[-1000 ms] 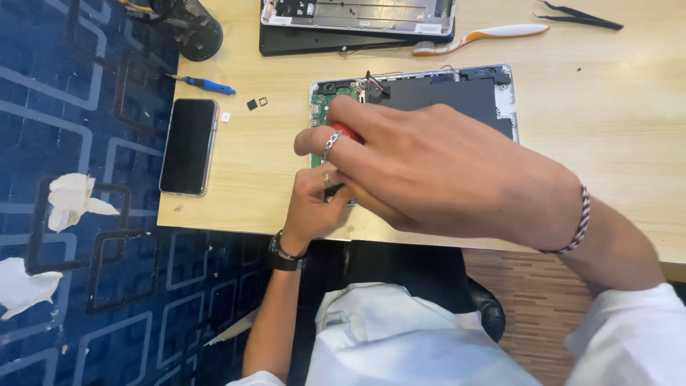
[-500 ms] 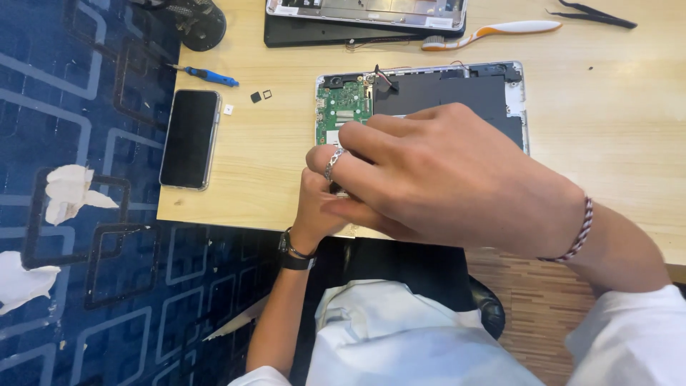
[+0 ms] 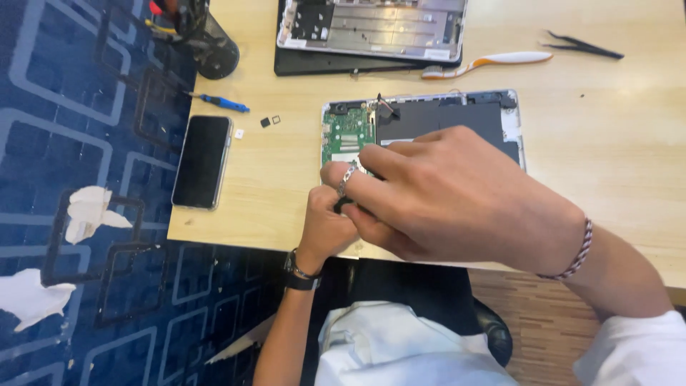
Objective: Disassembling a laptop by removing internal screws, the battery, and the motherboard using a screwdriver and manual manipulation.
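An opened tablet lies on the wooden table, showing a green circuit board and a dark battery area. My left hand, with a black watch on its wrist, is curled at the tablet's near left corner around a small dark tool. My right hand, with a ring and a braided bracelet, reaches in from the right. It covers the tablet's lower half, and its fingertips pinch the same dark tool. The tool's tip is hidden.
A black phone lies at the table's left edge, with a blue screwdriver and small dark parts nearby. At the back are another opened device shell, a white-and-orange pry tool, black tweezers and a black tool holder.
Both hands have slid from over the circuit board toward the tablet's near edge, which uncovers the green board. The red patch seen under my right hand no longer shows.
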